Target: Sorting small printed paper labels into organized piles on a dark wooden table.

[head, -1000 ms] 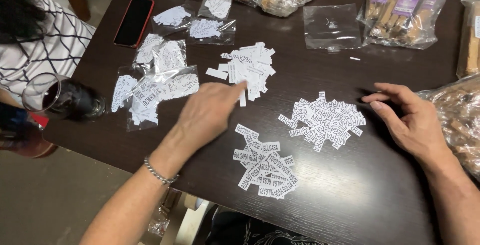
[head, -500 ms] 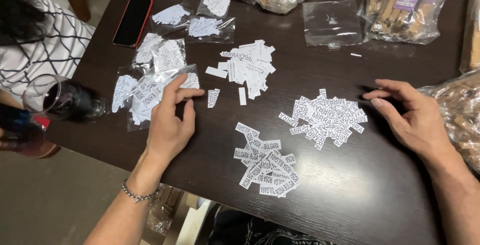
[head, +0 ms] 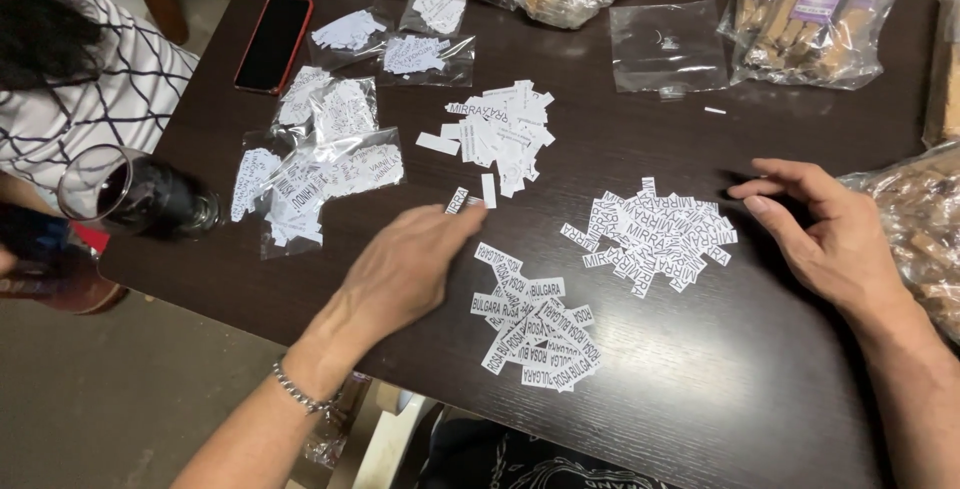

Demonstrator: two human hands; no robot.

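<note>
My left hand (head: 410, 269) lies palm down on the dark wooden table (head: 780, 389), fingers loosely spread and gripping nothing; its fingertips touch a single small white paper slip (head: 457, 200) with black print, which sits just ahead of them. A second loose slip (head: 488, 190) lies just beside that one. My right hand (head: 830, 239) rests at the far side, open, fingers curled a little, holding nothing, its fingertips near the right edge of a spread pile of white printed slips (head: 655, 231).

Between my hands, closer to me, is another heap of the same sort of slips (head: 535, 317) — and beyond the left fingertips a third heap (head: 503, 129). To the left of that lie several small clear plastic bags already stuffed with slips (head: 325, 164), and two more filled bags (head: 400, 44) further up by a red-cased phone (head: 273, 42) lying face up. One clear bag (head: 668, 46) looks almost empty.

So, as I judge it, the bagging is partly done: a handful of bags hold slips, while three loose heaps wait on the table. Clear packs of brown sticks (head: 820, 14) line the far edge. At the left a person in a checked white top (head: 110, 89) holds a dark glass (head: 135, 192).
</note>
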